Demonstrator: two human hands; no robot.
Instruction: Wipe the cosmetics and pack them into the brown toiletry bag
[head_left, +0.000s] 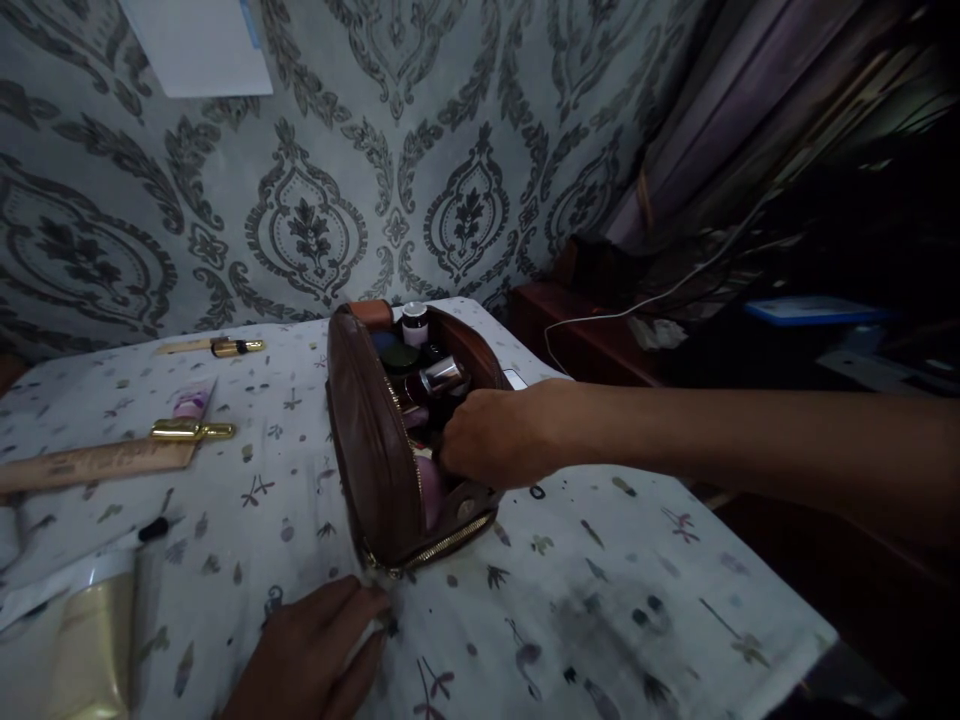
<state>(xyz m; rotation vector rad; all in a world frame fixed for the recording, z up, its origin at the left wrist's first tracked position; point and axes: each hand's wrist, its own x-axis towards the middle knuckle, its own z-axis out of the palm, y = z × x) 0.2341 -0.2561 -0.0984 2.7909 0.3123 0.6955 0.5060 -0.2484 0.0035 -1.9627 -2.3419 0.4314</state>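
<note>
A brown zip-up cosmetic bag stands unzipped on the table, full of small items. My right hand reaches into it from the right, its fingers bent down and hidden among the contents. Close to that hand are a silver-capped tube and a pink rounded item. A small bottle with a white cap stands at the bag's far end. My left hand rests by the near corner of the bag, fingers curled together; whatever may be between them is too dark to make out.
On the left lie a gold tube, a beige flat tube, a gold lipstick-like case, a purple-and-white tube and a gold-and-black stick. A patterned cloth covers the table. A white cable hangs at right.
</note>
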